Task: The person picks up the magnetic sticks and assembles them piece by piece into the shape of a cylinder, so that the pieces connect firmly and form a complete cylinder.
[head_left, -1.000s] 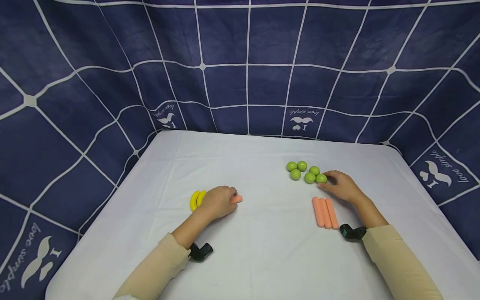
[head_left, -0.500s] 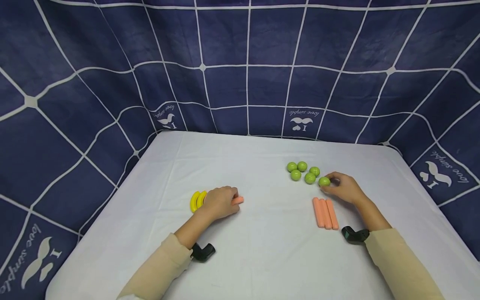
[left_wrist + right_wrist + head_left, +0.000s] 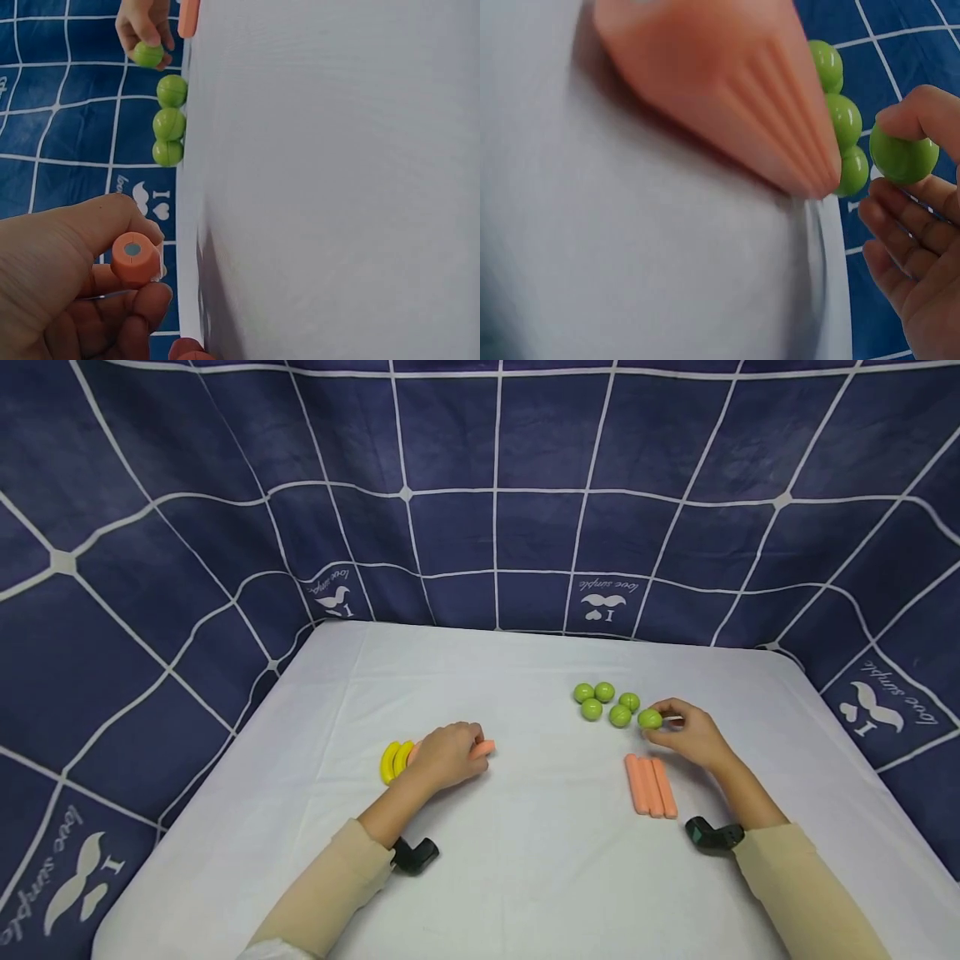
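My left hand (image 3: 450, 756) pinches a salmon-orange stick (image 3: 483, 749) between thumb and fingers. In the left wrist view the stick's round end (image 3: 135, 261), with a grey dot, points at the camera. Two yellow curved pieces (image 3: 396, 762) like toy bananas lie just left of that hand, beside another orange piece (image 3: 415, 752) partly hidden by it. My right hand (image 3: 693, 737) holds a green ball (image 3: 649, 719) between thumb and fingertips; in the right wrist view the held ball (image 3: 904, 157) sits apart from the other balls (image 3: 844, 120).
Several green balls (image 3: 603, 702) are grouped left of the right hand. Three orange sticks (image 3: 649, 786) lie side by side nearer me, looming large in the right wrist view. A white cloth (image 3: 525, 860) covers the table, with a dark blue grid curtain (image 3: 540, 527) behind.
The right hand has drawn its green ball away from the group, slightly to the right. The left hand has shifted a little right and away from me with the orange stick.
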`<action>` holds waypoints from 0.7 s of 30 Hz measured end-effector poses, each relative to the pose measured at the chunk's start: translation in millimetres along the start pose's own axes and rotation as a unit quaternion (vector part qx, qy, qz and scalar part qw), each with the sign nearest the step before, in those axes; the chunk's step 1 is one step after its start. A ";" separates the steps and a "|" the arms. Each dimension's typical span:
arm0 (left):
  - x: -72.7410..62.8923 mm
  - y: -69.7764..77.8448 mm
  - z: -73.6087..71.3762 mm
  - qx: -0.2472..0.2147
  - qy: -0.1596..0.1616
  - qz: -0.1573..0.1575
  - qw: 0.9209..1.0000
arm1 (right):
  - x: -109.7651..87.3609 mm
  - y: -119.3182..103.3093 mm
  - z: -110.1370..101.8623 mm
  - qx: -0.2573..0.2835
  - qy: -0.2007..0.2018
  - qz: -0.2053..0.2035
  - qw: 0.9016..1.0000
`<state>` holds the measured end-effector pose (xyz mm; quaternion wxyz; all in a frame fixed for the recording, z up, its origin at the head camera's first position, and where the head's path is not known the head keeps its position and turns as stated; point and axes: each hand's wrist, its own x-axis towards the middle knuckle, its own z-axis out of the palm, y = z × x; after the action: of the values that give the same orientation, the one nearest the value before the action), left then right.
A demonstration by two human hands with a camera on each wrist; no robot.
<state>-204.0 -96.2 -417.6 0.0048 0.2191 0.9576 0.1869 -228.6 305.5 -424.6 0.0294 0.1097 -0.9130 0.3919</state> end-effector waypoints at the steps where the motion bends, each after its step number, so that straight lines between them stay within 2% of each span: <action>1: 1.2 0.4 0.1 -0.006 0.003 0.003 1.000 | -0.5 -2.3 0.0 0.002 0.000 0.000 1.000; 9: 7.1 2.9 1.0 -0.040 0.011 -0.006 0.999 | -3.3 -17.8 5.2 0.057 -0.004 -0.027 0.998; 21: 12.0 10.6 -0.2 -0.067 0.023 0.005 0.997 | 0.6 -35.8 26.0 0.114 -0.022 -0.067 0.991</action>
<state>-210.5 -82.4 -412.7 -0.0035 0.2183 0.9417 0.2558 -220.4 262.7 -417.1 0.0230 0.1819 -0.8533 0.4881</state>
